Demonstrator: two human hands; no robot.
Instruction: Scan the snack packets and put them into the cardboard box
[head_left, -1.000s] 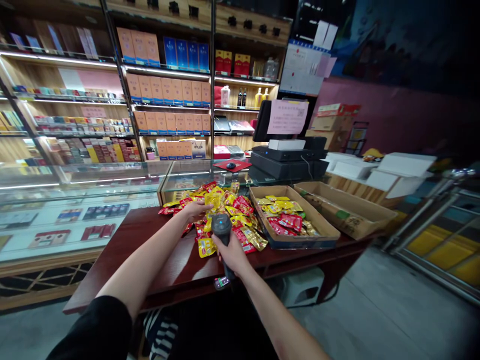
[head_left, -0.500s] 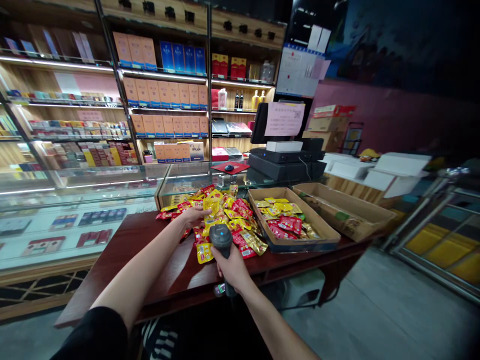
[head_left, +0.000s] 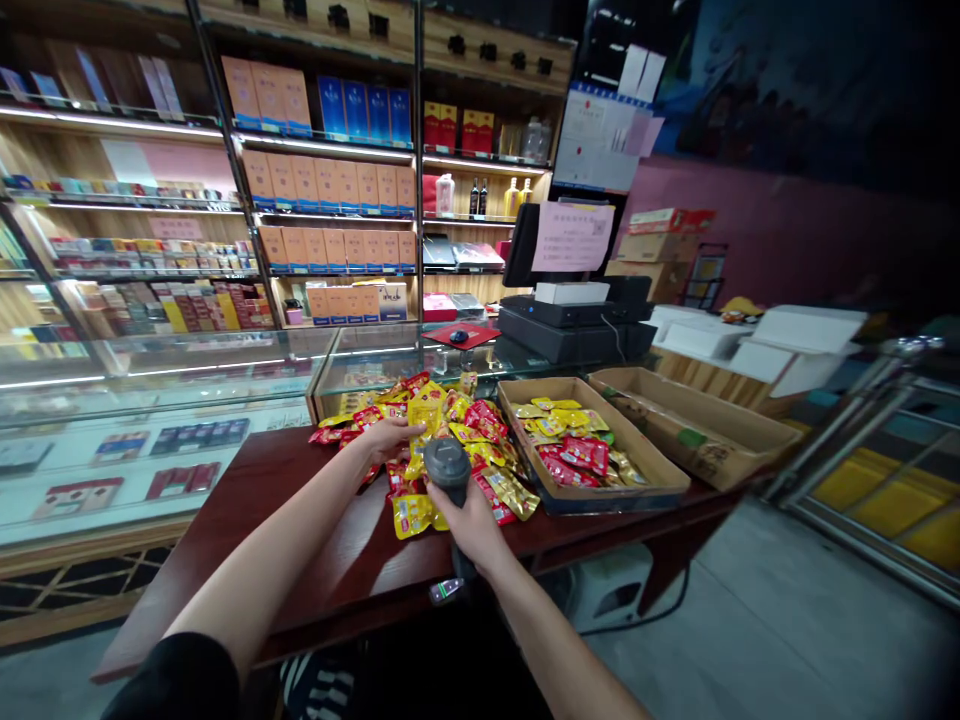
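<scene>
My right hand (head_left: 471, 522) is wrapped round the handle of a dark handheld barcode scanner (head_left: 447, 466), its head pointing away from me toward the packets. With my left hand (head_left: 386, 440) I pinch a yellow snack packet (head_left: 426, 408), held up in front of the scanner's head. Around and beneath both hands lies a loose heap of red, yellow and gold snack packets (head_left: 486, 418) on the dark red wooden table (head_left: 300, 540). To the right, an open cardboard tray (head_left: 622, 497) contains more packets of the same sorts.
Another open cardboard box (head_left: 690, 430) stands right of the tray. Behind the table are a glass display counter (head_left: 285, 365), a mouse (head_left: 459, 337) on a red mat, and a monitor (head_left: 525, 245) with a paper sheet on it. A white stool (head_left: 611, 590) sits underneath.
The camera view has shifted slightly. The scanner's head has tipped a little and its small blue light no longer shows. My left hand keeps hold of the yellow packet.
</scene>
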